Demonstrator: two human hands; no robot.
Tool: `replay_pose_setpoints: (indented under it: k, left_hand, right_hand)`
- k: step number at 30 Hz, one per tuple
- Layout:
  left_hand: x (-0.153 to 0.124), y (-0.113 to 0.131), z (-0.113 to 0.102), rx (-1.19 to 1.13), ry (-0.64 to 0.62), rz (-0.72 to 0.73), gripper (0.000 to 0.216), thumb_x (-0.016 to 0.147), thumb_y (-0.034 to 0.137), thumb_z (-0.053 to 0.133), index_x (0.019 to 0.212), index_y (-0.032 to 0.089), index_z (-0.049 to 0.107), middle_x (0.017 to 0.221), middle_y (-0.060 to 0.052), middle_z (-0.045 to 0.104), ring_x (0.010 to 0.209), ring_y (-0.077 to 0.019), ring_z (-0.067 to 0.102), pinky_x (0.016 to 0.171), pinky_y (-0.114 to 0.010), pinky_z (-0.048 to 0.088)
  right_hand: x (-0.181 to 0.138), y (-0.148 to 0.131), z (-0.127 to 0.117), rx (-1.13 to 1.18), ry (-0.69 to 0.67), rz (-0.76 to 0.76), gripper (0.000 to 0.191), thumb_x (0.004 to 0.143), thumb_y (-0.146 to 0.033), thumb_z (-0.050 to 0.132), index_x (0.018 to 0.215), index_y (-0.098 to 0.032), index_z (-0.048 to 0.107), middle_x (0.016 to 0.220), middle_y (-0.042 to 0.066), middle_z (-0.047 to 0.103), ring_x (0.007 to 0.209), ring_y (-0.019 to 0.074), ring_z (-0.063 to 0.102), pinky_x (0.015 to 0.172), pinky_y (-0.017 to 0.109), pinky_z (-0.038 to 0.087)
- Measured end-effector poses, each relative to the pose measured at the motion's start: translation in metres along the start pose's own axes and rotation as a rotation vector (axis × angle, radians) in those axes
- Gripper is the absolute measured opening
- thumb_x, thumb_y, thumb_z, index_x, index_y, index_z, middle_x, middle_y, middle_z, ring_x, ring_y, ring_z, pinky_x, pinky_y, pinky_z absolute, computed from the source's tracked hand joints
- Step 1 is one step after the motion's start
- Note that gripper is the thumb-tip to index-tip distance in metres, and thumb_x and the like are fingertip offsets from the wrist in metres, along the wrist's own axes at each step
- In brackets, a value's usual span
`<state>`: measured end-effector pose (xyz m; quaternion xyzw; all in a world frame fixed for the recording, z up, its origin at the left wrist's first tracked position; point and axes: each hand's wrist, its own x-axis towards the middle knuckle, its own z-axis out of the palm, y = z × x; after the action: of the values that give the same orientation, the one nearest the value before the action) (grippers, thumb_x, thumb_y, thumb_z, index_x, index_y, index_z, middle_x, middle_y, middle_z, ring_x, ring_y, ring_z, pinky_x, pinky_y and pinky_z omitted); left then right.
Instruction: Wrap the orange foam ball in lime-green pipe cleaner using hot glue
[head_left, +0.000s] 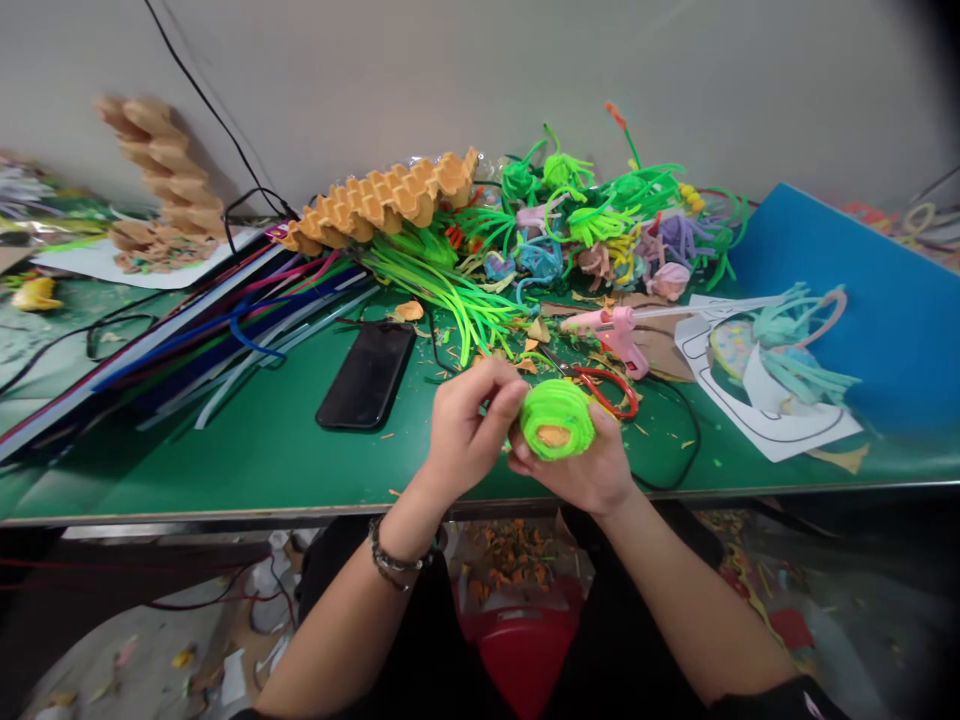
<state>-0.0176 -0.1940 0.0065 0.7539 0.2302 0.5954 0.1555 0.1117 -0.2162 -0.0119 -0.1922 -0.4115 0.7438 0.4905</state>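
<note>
A bright green fuzzy coil of pipe cleaner wrapped round a brown core (558,418) sits between both hands above the green table's (247,455) front edge. My right hand (589,470) cradles it from below with curled fingers. My left hand (469,428), a beaded bracelet on its wrist, pinches the coil's left side with fingers closed.
A black phone (367,374) lies left of the hands. A pink glue gun (615,330) and red-handled scissors (609,392) lie just behind them. Loose green pipe cleaners (450,290), finished fuzzy flowers (600,230), egg cartons (382,200), coloured stems (225,330), a blue sheet (862,300).
</note>
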Motion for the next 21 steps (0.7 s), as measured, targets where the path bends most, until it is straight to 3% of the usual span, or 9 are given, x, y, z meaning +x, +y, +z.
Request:
replay_pose_setpoints:
  k: [3, 7, 10, 13, 15, 17, 19, 21]
  left_hand:
    - [-0.001, -0.002, 0.005, -0.24, 0.135, -0.185, 0.024, 0.094, 0.027, 0.048, 0.071, 0.02, 0.045, 0.053, 0.007, 0.038, 0.044, -0.0062, 0.036, 0.042, -0.019, 0.029]
    - [0.009, -0.002, -0.005, -0.466, 0.269, -0.302, 0.03, 0.093, 0.031, 0.052, 0.066, 0.021, 0.041, 0.051, 0.008, 0.031, 0.039, -0.0055, 0.027, 0.037, -0.02, 0.022]
    - [0.018, -0.001, -0.025, -0.532, 0.408, -0.37, 0.033, 0.09, 0.034, 0.056, 0.064, 0.021, 0.04, 0.054, 0.007, 0.028, 0.04, -0.0047, 0.022, 0.04, -0.021, 0.025]
    - [0.021, 0.0, -0.039, -0.491, 0.497, -0.293, 0.025, 0.083, 0.034, 0.065, 0.069, 0.021, 0.048, 0.072, 0.003, 0.045, 0.054, -0.0059, 0.04, 0.05, -0.021, 0.037]
    - [0.018, -0.001, -0.037, -0.377, 0.361, -0.194, 0.021, 0.078, 0.037, 0.068, 0.089, 0.026, 0.054, 0.089, 0.0, 0.052, 0.069, -0.009, 0.051, 0.058, -0.022, 0.043]
    - [0.013, -0.002, -0.03, -0.114, 0.044, -0.15, 0.032, 0.079, 0.045, 0.065, 0.1, 0.024, 0.052, 0.09, -0.001, 0.055, 0.071, -0.0107, 0.052, 0.061, -0.023, 0.043]
    - [0.009, -0.003, -0.021, 0.191, -0.181, -0.11, 0.028, 0.083, 0.047, 0.059, 0.088, 0.02, 0.053, 0.072, 0.003, 0.051, 0.061, -0.0091, 0.048, 0.055, -0.021, 0.038]
    - [0.006, -0.004, -0.016, 0.392, -0.264, -0.046, 0.031, 0.09, 0.048, 0.049, 0.079, 0.019, 0.052, 0.06, 0.005, 0.045, 0.052, -0.0082, 0.042, 0.049, -0.02, 0.032]
  right_hand:
    - [0.0, -0.004, 0.002, -0.017, -0.105, -0.042, 0.049, 0.078, -0.066, 0.043, 0.092, -0.02, 0.055, 0.062, -0.001, 0.053, 0.05, 0.0115, 0.042, 0.048, 0.026, 0.039]
    - [-0.001, -0.006, -0.001, 0.056, -0.13, -0.033, 0.05, 0.079, -0.064, 0.041, 0.095, -0.019, 0.057, 0.065, 0.0, 0.054, 0.047, 0.0092, 0.036, 0.048, 0.027, 0.039]
    - [-0.001, -0.005, -0.005, 0.105, -0.086, -0.027, 0.044, 0.073, -0.058, 0.057, 0.096, -0.019, 0.059, 0.072, 0.001, 0.058, 0.05, 0.0082, 0.041, 0.05, 0.026, 0.042]
    - [-0.001, -0.002, -0.007, 0.09, 0.042, -0.031, 0.04, 0.065, -0.043, 0.074, 0.096, -0.023, 0.058, 0.083, 0.001, 0.061, 0.062, 0.0093, 0.051, 0.057, 0.024, 0.047]
    - [0.0, 0.0, -0.007, 0.068, 0.122, -0.036, 0.044, 0.061, -0.037, 0.079, 0.098, -0.026, 0.057, 0.09, 0.0, 0.061, 0.071, 0.0109, 0.056, 0.065, 0.025, 0.051]
    - [0.002, 0.001, -0.007, 0.04, 0.161, -0.049, 0.049, 0.059, -0.036, 0.081, 0.1, -0.028, 0.056, 0.091, -0.001, 0.061, 0.078, 0.0122, 0.057, 0.074, 0.027, 0.053]
    - [0.003, 0.002, -0.007, 0.003, 0.163, -0.061, 0.048, 0.06, -0.037, 0.082, 0.099, -0.028, 0.056, 0.089, -0.002, 0.059, 0.082, 0.0123, 0.057, 0.079, 0.027, 0.052]
    - [0.004, 0.003, -0.009, -0.04, 0.158, -0.061, 0.047, 0.062, -0.04, 0.081, 0.098, -0.027, 0.055, 0.09, -0.002, 0.059, 0.084, 0.0116, 0.057, 0.081, 0.025, 0.051]
